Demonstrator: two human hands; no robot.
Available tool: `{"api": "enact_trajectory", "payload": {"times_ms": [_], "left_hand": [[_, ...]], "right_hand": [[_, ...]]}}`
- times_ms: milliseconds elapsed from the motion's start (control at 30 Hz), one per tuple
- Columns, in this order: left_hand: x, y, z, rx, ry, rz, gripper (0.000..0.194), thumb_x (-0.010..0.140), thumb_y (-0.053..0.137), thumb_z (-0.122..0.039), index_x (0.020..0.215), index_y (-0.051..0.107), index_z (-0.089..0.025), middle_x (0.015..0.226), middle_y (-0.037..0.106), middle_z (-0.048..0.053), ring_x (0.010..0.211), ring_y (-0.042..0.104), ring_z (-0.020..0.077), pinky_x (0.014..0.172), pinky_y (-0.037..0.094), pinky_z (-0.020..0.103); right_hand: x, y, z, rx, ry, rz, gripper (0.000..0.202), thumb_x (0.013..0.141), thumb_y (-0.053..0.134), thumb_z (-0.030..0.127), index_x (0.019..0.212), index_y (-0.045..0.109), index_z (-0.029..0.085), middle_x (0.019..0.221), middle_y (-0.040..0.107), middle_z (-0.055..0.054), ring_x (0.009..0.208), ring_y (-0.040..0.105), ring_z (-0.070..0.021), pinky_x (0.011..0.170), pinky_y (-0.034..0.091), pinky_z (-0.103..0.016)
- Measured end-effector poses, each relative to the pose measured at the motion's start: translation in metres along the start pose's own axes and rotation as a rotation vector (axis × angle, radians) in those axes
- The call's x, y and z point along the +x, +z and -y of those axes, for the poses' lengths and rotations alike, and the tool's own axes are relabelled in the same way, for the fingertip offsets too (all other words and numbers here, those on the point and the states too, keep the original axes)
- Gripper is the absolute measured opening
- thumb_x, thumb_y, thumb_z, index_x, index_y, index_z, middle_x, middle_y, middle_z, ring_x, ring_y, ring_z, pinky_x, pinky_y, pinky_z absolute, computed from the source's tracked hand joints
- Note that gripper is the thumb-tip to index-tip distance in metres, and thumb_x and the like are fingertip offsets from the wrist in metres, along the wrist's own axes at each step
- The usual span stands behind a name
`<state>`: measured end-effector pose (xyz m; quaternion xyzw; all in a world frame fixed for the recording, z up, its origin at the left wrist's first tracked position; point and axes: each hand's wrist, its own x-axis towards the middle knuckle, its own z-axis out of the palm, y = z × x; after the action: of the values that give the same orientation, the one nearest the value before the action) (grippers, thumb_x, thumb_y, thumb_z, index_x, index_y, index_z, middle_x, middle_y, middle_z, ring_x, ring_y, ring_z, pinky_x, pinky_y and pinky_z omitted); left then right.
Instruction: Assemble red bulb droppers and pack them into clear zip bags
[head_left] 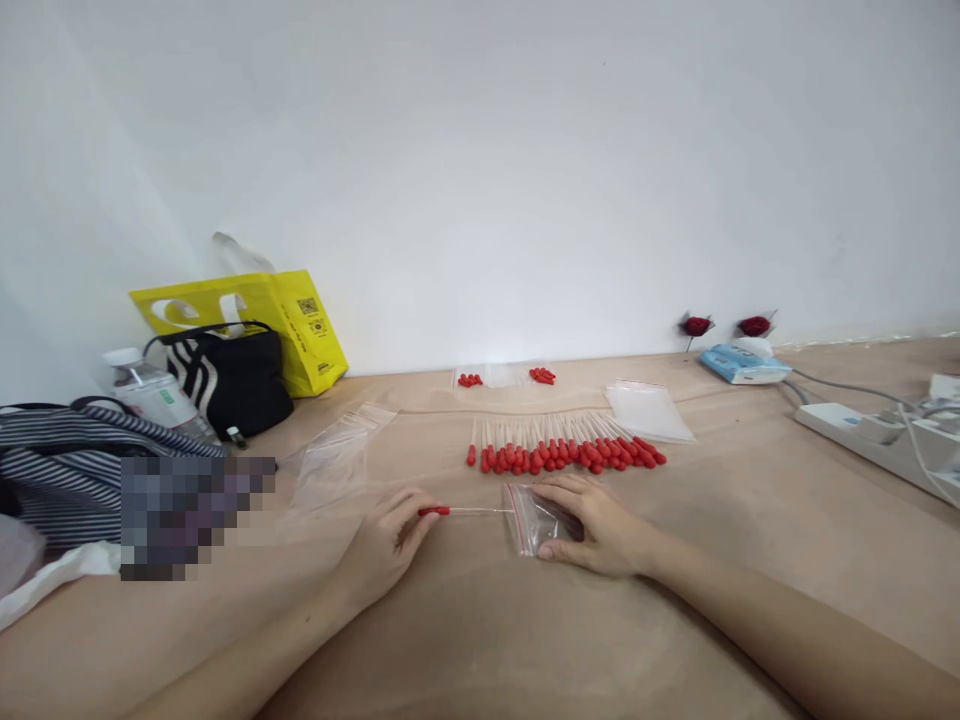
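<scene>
My left hand (394, 535) pinches the red tip of a thin pale stick (472, 511), which points right. The stick's far end lies at the open edge of a small clear zip bag (531, 530); whether it is inside is hard to tell. Thumb and fingers of my right hand (600, 525) grip that bag by its sides. Behind the hands, a row of red-tipped sticks (562, 455) lies on the brown table (480, 640), tips toward me. Farther back are filled clear bags (502, 375) with red tips inside.
Flat clear bags lie at left (337, 450) and right (651, 410). A yellow bag (304, 340), black pouch (236, 385), bottle (157, 395) and striped cloth (67, 460) fill the left. Tissues (742, 363), two dark red flowers (697, 327) and a power strip (870, 435) are right.
</scene>
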<state>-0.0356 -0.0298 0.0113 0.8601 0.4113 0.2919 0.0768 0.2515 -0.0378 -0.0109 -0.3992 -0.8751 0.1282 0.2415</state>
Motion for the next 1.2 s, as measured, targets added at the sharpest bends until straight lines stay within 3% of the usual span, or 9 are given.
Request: {"api": "enact_trajectory", "payload": {"times_ms": [233, 367, 500, 667, 800, 1000, 1200], "left_hand": [[0.019, 0.023, -0.022, -0.098, 0.101, 0.000, 0.017, 0.082, 0.045, -0.020, 0.088, 0.061, -0.019, 0.082, 0.055, 0.004, 0.074, 0.055, 0.0139, 0.069, 0.045, 0.026], [0.025, 0.038, -0.037, -0.307, -0.049, 0.072, 0.014, 0.077, 0.051, -0.018, 0.089, 0.057, -0.019, 0.078, 0.057, 0.001, 0.068, 0.055, 0.0126, 0.063, 0.047, 0.024], [0.026, 0.048, -0.040, -0.547, -0.192, 0.127, 0.024, 0.070, 0.057, -0.014, 0.088, 0.043, -0.019, 0.077, 0.060, -0.001, 0.068, 0.056, 0.0122, 0.063, 0.046, 0.024], [0.025, 0.047, -0.036, -0.578, -0.175, 0.187, 0.022, 0.072, 0.054, -0.014, 0.086, 0.038, -0.020, 0.081, 0.064, 0.002, 0.070, 0.058, 0.0133, 0.063, 0.044, 0.024], [0.025, 0.040, -0.033, -0.556, -0.115, 0.259, 0.022, 0.075, 0.049, -0.014, 0.096, 0.041, -0.020, 0.090, 0.067, 0.003, 0.080, 0.061, 0.0163, 0.069, 0.046, 0.027], [0.027, 0.037, -0.028, -0.350, -0.040, 0.225, 0.031, 0.072, 0.051, -0.014, 0.103, 0.051, -0.022, 0.091, 0.068, 0.001, 0.088, 0.061, 0.0186, 0.078, 0.045, 0.028], [0.029, 0.042, -0.026, -0.431, -0.111, 0.220, 0.032, 0.072, 0.054, -0.018, 0.104, 0.048, -0.020, 0.086, 0.066, 0.001, 0.078, 0.062, 0.0164, 0.071, 0.048, 0.027]], "right_hand": [[0.007, -0.001, 0.009, 0.007, -0.016, 0.020, 0.064, 0.070, 0.054, 0.058, 0.119, 0.049, 0.018, 0.116, 0.054, -0.011, 0.102, 0.050, -0.0258, 0.087, 0.037, -0.042], [0.013, 0.005, 0.019, 0.030, -0.035, 0.011, 0.062, 0.068, 0.057, 0.056, 0.117, 0.050, 0.019, 0.113, 0.056, -0.010, 0.100, 0.051, -0.0249, 0.087, 0.038, -0.041], [0.014, 0.005, 0.018, 0.086, -0.022, -0.001, 0.064, 0.065, 0.061, 0.054, 0.117, 0.050, 0.018, 0.112, 0.056, -0.010, 0.099, 0.051, -0.0252, 0.085, 0.039, -0.041], [0.000, -0.012, -0.003, 0.208, -0.037, 0.037, 0.073, 0.062, 0.065, 0.053, 0.122, 0.046, 0.015, 0.119, 0.051, -0.014, 0.105, 0.050, -0.0254, 0.088, 0.041, -0.039], [-0.014, -0.019, -0.015, 0.158, -0.046, 0.084, 0.064, 0.072, 0.057, 0.050, 0.125, 0.044, 0.017, 0.125, 0.047, -0.013, 0.114, 0.044, -0.0254, 0.093, 0.037, -0.041], [-0.005, -0.017, -0.012, 0.143, -0.135, 0.155, 0.053, 0.080, 0.049, 0.045, 0.125, 0.044, 0.018, 0.127, 0.046, -0.013, 0.118, 0.040, -0.0227, 0.099, 0.031, -0.041], [0.000, -0.016, -0.013, 0.122, -0.157, 0.163, 0.049, 0.082, 0.048, 0.043, 0.125, 0.044, 0.019, 0.131, 0.041, -0.011, 0.121, 0.036, -0.0223, 0.101, 0.027, -0.043]]}}
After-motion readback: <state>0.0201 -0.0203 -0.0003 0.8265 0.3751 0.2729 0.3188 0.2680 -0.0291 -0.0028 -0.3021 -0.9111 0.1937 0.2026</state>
